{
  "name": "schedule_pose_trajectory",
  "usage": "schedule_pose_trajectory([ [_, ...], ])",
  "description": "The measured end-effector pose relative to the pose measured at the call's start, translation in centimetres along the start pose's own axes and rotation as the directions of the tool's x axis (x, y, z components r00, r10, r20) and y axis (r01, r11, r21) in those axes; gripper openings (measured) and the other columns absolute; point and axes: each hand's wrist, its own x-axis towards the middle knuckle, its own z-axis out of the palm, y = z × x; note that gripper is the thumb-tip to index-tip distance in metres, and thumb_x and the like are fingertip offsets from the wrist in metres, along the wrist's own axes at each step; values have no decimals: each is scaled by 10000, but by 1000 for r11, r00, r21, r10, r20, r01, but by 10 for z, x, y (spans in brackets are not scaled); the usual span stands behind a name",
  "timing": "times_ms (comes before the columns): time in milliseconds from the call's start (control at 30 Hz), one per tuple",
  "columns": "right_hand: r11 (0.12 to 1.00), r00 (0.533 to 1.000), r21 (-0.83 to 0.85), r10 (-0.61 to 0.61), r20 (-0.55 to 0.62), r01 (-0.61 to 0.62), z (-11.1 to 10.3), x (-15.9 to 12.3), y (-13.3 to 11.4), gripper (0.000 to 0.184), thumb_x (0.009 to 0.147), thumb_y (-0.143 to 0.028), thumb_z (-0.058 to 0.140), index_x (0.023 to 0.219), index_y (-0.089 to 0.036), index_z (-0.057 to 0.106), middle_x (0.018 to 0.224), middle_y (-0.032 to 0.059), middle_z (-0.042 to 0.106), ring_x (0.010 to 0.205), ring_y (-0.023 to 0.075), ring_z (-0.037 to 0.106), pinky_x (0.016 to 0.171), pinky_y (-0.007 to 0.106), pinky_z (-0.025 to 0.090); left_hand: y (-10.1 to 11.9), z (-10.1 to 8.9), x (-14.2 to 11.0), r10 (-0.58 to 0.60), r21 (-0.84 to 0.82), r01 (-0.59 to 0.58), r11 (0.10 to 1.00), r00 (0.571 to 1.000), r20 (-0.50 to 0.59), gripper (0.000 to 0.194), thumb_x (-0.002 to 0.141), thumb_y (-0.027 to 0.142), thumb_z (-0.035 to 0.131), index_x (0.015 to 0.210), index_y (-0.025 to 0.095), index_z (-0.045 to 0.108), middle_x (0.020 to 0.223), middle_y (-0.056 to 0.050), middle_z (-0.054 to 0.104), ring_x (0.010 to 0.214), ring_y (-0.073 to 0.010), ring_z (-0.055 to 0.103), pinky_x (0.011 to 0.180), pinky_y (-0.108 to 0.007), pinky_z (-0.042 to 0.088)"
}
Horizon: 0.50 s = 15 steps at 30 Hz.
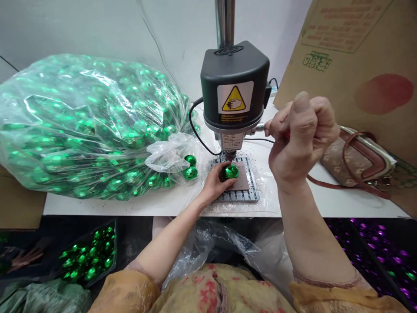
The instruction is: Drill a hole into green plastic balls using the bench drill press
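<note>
Under the chuck of a black bench drill press [233, 87], my left hand [215, 180] grips a shiny green faceted ball [231, 171] between thumb and fingers. The ball rests on a brown board [241, 179] lying on the slotted metal base [253, 191]. My right hand [301, 134] is closed in a fist around the feed lever [259, 127] at the drill's right side; most of the lever is hidden by the fingers. Two loose green balls [190, 173] lie on the table to the left of my left hand.
A large clear bag [94, 126] full of green balls fills the table's left side. At right are a handbag [355, 161] and a cardboard box [345, 69]. Below are a crate of green balls [89, 254] and purple balls [379, 252]. Another person's hand [28, 258] shows at lower left.
</note>
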Motion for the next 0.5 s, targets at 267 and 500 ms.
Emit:
schedule_pose_trajectory([
  [267,998,996,40,-54,-76,57,0,-10,4,505,893,-412,586,543,-186,300,446,-72,261,397,30,324,405,234,283,-1,0,-1,10,-8,-10,1000,1000,4,573,770,309,806,1288,201,585,1271,-108,659,1193,-291,609,1055,-442,463],
  [500,991,991,27,-126,-55,127,-4,-16,7,533,899,-367,578,538,-163,243,473,-62,206,402,10,281,435,202,308,-2,1,-1,31,-9,-31,999,999,10,566,782,316,800,1293,209,582,1264,-106,658,1188,-292,612,1051,-442,469],
])
